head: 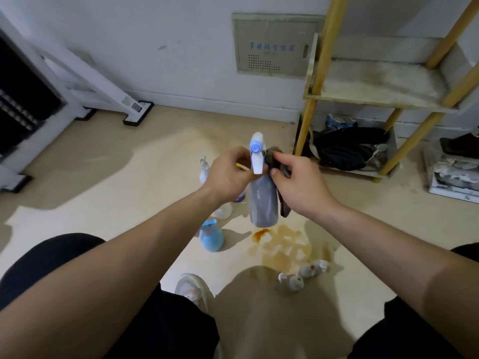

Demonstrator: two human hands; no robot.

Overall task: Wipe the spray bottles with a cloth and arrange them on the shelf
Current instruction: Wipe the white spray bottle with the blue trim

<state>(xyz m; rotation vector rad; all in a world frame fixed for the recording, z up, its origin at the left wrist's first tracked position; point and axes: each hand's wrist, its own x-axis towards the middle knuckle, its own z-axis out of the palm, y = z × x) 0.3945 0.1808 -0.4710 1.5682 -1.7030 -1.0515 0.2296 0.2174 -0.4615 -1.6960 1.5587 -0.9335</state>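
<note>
Now the wiping step is in hand. The left hand (230,174) grips the neck of a tall grey plastic spray bottle with a white and blue top (263,206), held up over the floor (129,193). The right hand (298,182) pinches a dark brown cloth (274,158) against that neck. Next, I think, the cloth must rub down the body — then the bottle can stand on the wooden shelf with yellow legs (375,81).
</note>
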